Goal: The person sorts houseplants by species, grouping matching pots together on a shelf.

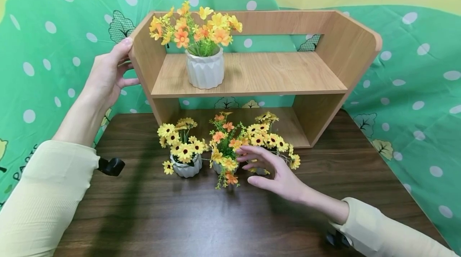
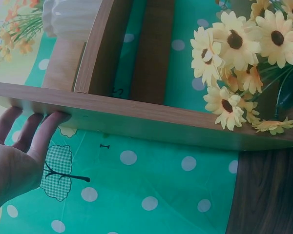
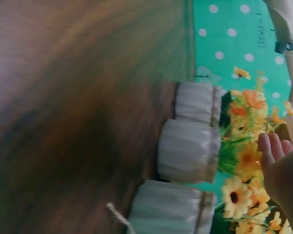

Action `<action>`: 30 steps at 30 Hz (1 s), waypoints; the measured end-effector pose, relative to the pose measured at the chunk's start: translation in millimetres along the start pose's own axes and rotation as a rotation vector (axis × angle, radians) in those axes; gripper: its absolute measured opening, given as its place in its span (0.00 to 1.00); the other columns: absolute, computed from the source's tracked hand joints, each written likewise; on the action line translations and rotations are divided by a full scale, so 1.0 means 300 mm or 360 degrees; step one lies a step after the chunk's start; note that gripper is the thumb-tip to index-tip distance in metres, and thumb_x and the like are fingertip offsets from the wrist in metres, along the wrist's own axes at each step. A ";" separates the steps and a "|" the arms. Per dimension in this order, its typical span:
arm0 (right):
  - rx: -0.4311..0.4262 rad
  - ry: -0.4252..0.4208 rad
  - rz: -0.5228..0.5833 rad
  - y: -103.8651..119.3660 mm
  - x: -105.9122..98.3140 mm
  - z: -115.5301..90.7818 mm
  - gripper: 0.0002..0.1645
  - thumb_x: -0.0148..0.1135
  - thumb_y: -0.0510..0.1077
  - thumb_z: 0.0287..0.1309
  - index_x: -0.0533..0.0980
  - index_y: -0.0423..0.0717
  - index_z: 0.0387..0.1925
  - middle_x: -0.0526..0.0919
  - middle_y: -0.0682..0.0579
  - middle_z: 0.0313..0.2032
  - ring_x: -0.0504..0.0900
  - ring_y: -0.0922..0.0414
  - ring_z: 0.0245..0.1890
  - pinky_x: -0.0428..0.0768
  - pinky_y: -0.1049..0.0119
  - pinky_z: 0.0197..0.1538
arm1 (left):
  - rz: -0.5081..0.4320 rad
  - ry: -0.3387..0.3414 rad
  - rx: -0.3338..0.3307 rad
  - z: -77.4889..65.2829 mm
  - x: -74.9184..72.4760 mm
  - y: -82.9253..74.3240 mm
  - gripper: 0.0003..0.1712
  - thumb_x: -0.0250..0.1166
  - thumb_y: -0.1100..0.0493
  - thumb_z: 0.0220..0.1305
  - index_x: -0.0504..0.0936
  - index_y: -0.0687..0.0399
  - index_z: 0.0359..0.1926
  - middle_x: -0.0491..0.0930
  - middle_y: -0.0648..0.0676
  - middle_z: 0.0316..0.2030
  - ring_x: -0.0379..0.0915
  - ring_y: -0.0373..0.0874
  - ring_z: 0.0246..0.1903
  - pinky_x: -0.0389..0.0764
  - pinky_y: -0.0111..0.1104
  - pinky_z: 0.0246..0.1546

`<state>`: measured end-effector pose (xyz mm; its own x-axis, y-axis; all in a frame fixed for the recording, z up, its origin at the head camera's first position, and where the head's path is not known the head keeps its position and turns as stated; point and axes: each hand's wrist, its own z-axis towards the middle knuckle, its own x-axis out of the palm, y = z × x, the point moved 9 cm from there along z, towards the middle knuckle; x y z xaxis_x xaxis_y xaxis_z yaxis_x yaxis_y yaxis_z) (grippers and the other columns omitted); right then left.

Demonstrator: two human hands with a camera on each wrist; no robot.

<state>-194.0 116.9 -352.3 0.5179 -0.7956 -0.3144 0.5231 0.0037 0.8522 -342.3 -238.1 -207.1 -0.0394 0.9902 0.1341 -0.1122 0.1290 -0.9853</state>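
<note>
My left hand (image 1: 104, 73) rests its fingertips against the outer face of the left side panel of a wooden two-tier shelf (image 1: 252, 73). In the left wrist view those fingers (image 2: 45, 131) are fairly straight against the panel. My right hand (image 1: 279, 175), fingers spread and loosely bent, hovers at the blooms of the middle orange-and-yellow potted flowers (image 1: 228, 163). It partly covers the right-hand yellow daisies (image 1: 268, 139), whose pot is hidden in the head view. Another pot of yellow daisies (image 1: 185, 153) stands left of these two.
Orange-and-yellow flowers in a white ribbed pot (image 1: 205, 71) stand on the left of the upper tier. The dark wooden table (image 1: 201, 217) carries the shelf and three front pots. A green dotted cloth (image 1: 407, 89) hangs behind and at the sides.
</note>
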 end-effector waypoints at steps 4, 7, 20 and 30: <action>0.0019 -0.0002 -0.0069 -0.019 0.003 -0.032 0.42 0.64 0.26 0.61 0.62 0.38 0.74 0.72 0.35 0.68 0.79 0.51 0.65 0.84 0.58 0.62 | -0.0004 0.0000 0.0002 0.000 0.001 0.000 0.35 0.69 0.41 0.66 0.75 0.49 0.69 0.73 0.52 0.63 0.75 0.47 0.57 0.90 0.33 0.32; -0.0006 0.0005 -0.0123 -0.026 0.011 -0.055 0.42 0.65 0.26 0.59 0.63 0.38 0.74 0.73 0.35 0.68 0.80 0.51 0.64 0.84 0.57 0.61 | -0.0002 0.0002 0.0005 0.000 0.001 0.000 0.35 0.68 0.41 0.66 0.75 0.49 0.69 0.73 0.52 0.63 0.75 0.47 0.57 0.90 0.33 0.32; 0.0140 0.0099 -0.0215 -0.129 0.087 -0.136 0.39 0.70 0.36 0.62 0.67 0.40 0.72 0.77 0.45 0.66 0.83 0.48 0.60 0.85 0.59 0.60 | -0.0036 0.0005 -0.0003 -0.001 0.000 0.003 0.36 0.69 0.41 0.65 0.75 0.50 0.69 0.73 0.52 0.63 0.74 0.47 0.58 0.90 0.34 0.33; 0.0496 0.0136 -0.0327 -0.226 0.110 -0.168 0.44 0.72 0.49 0.63 0.64 0.47 0.75 0.76 0.44 0.68 0.83 0.44 0.60 0.84 0.54 0.62 | -0.0029 -0.0002 -0.0007 -0.001 -0.001 0.002 0.35 0.70 0.41 0.65 0.76 0.49 0.68 0.72 0.53 0.65 0.74 0.48 0.58 0.90 0.33 0.33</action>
<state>-178.1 121.0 -441.6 0.4850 -0.7072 -0.5145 0.3979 -0.3454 0.8499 -342.0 -238.2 -207.7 -0.0385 0.9876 0.1520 -0.1088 0.1471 -0.9831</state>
